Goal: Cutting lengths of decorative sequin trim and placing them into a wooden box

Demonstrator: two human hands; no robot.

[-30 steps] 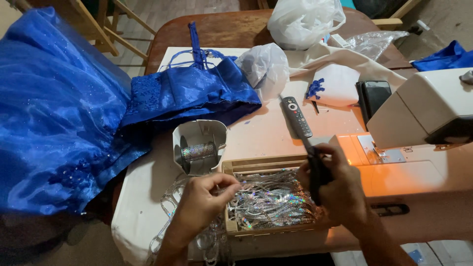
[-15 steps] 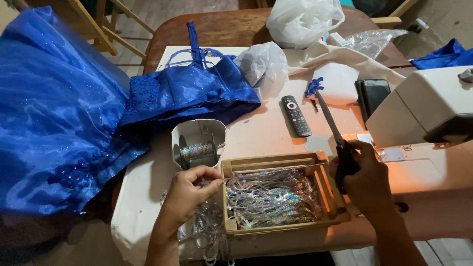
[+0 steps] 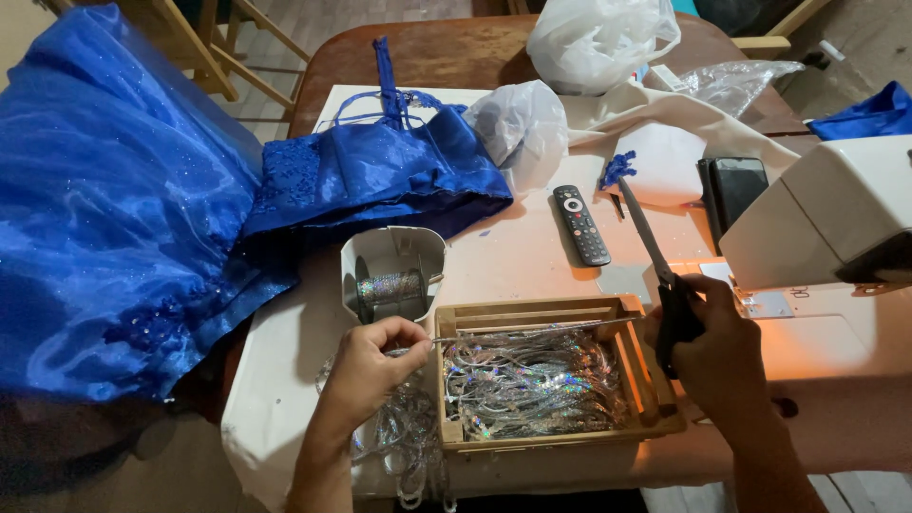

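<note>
A thin, shiny silver string (image 3: 532, 330) stretches tight across the top of a small wooden box (image 3: 655, 418). The left hand (image 3: 372, 366) pinches one end of it between closed fingers (image 3: 408, 340), just left of the box. The right hand (image 3: 712, 347) is wrapped tight around the black handles of long scissors (image 3: 655, 261), whose pointed metal blades stick up and away.

The box is flat and made of light wood, and it sits on the tabletop (image 3: 513, 261) near the front edge. It is full of sparkly silver strings in a tangled pile (image 3: 532, 385). More of them spill over the edge under the left hand.

Behind the box stands a white cup-shaped holder (image 3: 394, 249) with a glittery spool (image 3: 388, 287) inside. A black remote (image 3: 581, 224) lies farther back. A soft, shiny blue dress (image 3: 123, 218) covers the left side. A white sewing machine (image 3: 817, 223) stands on the right.
</note>
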